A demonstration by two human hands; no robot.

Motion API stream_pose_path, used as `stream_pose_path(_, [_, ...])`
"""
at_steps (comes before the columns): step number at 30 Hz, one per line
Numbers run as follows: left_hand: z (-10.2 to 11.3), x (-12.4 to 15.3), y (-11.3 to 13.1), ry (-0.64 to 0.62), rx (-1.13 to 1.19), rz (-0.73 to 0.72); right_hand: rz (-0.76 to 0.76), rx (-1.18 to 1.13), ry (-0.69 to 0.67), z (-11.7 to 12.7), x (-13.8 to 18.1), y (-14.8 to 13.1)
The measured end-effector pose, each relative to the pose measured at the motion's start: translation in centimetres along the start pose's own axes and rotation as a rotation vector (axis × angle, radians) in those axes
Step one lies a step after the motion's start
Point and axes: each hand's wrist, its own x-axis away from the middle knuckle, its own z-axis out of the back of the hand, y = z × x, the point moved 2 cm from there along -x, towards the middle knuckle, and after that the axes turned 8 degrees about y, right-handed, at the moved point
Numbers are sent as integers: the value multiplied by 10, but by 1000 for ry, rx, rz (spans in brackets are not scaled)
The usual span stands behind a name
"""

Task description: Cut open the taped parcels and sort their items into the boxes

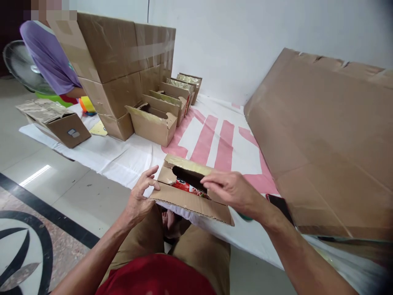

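Note:
A small cardboard box (190, 202) lies in front of me at the table's near edge, its flaps standing open. Through the opening shows a red printed packet (184, 185); the rest of the inside is dark. At the box's left end is my left hand (143, 192), fingers apart, a fingertip touching the near flap. My right hand (229, 188) reaches over the right end, its fingers bent and close together above the end flap. Whether they pinch anything is hidden by the hand.
Several similar open boxes (153, 125) stand in a row beyond, beside a stack of taped cartons (116, 53). Another box (58, 123) is at left, near a person's purple sleeve (50, 57) and a fan (23, 67). A large cardboard sheet (331, 143) rises at right, a phone (281, 207) beside it.

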Motion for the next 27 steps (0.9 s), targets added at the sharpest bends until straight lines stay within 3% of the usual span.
stream_pose_path(3, [-3, 0, 0, -4, -4, -31, -17, 228, -309, -18, -10, -15])
stream_pose_path(6, [-6, -1, 0, -5, -18, -70, -53, 448, -448, -32, -25, -16])
stream_pose_path(14, [-8, -7, 2, -2, -29, -114, -65, 580, -349, -42, -33, -12])
stream_pose_path(17, [-11, -12, 5, 45, -64, -148, -67, 517, -164, -26, -24, -9])
stream_pose_path(21, [-20, -20, 7, 80, -108, -138, -115, 60, 321, 16, -11, 1])
stream_pose_path(24, [-29, -22, 11, -29, -132, -112, -184, -267, 656, 47, -2, 14])
stream_pose_path(27, [-30, -19, 23, -187, -143, -79, -154, -389, 893, 70, 5, 18])
